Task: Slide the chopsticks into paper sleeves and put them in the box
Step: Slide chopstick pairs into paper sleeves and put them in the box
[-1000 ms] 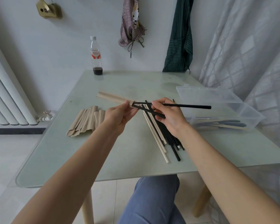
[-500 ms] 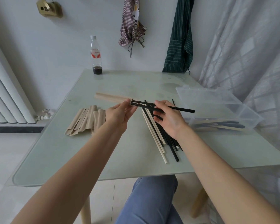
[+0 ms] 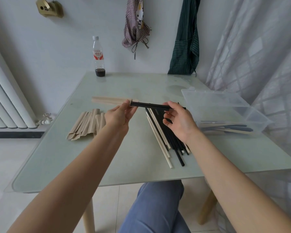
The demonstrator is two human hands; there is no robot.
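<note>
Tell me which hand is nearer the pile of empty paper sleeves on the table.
Left. The left hand hovers just beside the pile of empty paper sleeves, its wrist above their right edge. The right hand is farther off, over the loose chopsticks.

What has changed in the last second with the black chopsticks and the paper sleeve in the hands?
The black chopsticks have slid leftward, deeper into the paper sleeve; less black now sticks out on the right. The right hand followed them toward the left hand, which keeps pinching the sleeve's mouth. The loose chopsticks, the empty sleeves and the box stayed where they were.
</note>
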